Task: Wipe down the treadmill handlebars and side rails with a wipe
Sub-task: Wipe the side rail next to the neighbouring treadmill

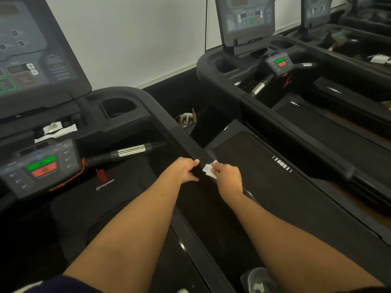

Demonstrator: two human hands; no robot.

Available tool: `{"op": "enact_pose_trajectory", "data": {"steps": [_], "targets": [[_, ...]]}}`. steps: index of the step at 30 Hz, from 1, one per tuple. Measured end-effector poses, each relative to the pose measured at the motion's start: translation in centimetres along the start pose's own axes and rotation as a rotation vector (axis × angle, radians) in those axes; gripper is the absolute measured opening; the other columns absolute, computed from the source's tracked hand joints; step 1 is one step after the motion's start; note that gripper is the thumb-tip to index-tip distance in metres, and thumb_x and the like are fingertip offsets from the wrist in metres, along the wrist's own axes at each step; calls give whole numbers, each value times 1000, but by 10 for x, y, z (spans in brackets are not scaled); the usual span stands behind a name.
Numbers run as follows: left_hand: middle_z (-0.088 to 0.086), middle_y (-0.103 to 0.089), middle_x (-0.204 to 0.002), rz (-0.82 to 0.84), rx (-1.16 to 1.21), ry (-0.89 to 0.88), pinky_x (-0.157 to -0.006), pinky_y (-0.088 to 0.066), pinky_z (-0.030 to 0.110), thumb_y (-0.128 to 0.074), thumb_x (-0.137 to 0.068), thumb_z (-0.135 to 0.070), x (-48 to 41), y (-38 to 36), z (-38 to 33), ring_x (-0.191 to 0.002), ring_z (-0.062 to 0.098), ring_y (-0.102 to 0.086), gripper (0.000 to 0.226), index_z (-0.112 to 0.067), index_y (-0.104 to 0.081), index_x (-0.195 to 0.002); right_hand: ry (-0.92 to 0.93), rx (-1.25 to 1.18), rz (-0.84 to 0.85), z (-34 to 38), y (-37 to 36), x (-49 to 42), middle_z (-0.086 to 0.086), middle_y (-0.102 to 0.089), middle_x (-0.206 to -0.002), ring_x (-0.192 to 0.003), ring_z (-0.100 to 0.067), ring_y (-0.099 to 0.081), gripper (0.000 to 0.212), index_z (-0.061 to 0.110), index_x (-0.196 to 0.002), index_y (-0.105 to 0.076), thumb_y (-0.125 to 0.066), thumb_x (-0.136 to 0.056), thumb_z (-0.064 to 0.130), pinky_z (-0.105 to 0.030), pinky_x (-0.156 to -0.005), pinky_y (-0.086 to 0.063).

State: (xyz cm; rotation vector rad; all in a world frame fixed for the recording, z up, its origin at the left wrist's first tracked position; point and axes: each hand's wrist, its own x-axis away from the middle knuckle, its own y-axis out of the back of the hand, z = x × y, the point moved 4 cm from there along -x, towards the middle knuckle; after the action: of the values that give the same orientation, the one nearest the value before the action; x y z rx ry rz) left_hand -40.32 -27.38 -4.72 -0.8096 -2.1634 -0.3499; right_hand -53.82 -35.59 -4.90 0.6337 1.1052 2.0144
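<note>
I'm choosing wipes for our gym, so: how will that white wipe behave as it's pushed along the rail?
The white wipe looks thin and creased in the right hand, so it is probably floppy and very light. Pressed on the smooth black side rail, it would likely slide easily, though it may bunch up.

So, counting it up: three black treadmills in a row, nearest one [131, 115], middle one [275, 115], far one [359, 45]. Three upright grey console screens, one each, starting with [31, 53]. Two bare hands, left [186, 170] and right [228, 176]. One small white folded wipe [208, 170]. Three shiny chrome grip sensors, like [131, 150].
</note>
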Motion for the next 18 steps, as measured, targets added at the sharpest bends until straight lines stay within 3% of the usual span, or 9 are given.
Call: {"op": "enact_pose_trajectory", "data": {"steps": [3, 5, 7, 11, 13, 18], "targets": [[25, -56, -137, 3, 8, 22, -103, -49, 62, -69, -94, -5, -4, 2, -1, -127, 45, -57, 55, -1, -45, -144, 40, -62, 21, -3, 6, -9, -4, -68, -110, -98, -19, -65, 27, 20, -123, -65, -54, -99, 18, -30, -83, -53], [24, -52, -143, 2, 33, 27, -104, -48, 63, -69, -94, -3, -4, 2, -3, -132, 45, -52, 59, -4, -43, -147, -53, -115, -25, -1, 7, -20, -3, -68, -114, -101, -18, -64, 27, 20, -122, -67, -57, -98, 19, -24, -77, -47], [24, -52, -143, -12, 27, 34, -106, -45, 63, -68, -94, -3, -2, 4, -3, -135, 45, -50, 57, -3, -44, -145, -139, -94, -48, 5, 2, -21, -5, -68, -112, -99, -21, -64, 26, 19, -121, -67, -56, -97, 17, -26, -76, -46], [23, -56, -137, -7, 4, 53, -107, -45, 62, -70, -94, -6, -9, 4, -1, -130, 43, -54, 45, 1, -50, -134, 68, 85, -29, 16, -8, -1, -8, -63, -103, -88, -26, -61, 24, 15, -117, -60, -47, -97, 13, -34, -73, -50], [22, -54, -140, 5, 17, 44, -106, -46, 63, -69, -95, -7, -10, 3, -1, -130, 43, -54, 46, 0, -50, -136, 144, 171, -31, 12, -8, 2, -5, -61, -98, -87, -24, -63, 24, 16, -119, -58, -54, -95, 15, -35, -75, -54], [24, -58, -134, 18, 40, 22, -106, -47, 59, -67, -96, -4, -6, 4, -1, -129, 43, -56, 45, 2, -50, -136, -25, 20, -63, 16, -1, -14, -8, -69, -103, -92, -23, -66, 27, 21, -121, -67, -55, -97, 16, -34, -83, -55]]}}
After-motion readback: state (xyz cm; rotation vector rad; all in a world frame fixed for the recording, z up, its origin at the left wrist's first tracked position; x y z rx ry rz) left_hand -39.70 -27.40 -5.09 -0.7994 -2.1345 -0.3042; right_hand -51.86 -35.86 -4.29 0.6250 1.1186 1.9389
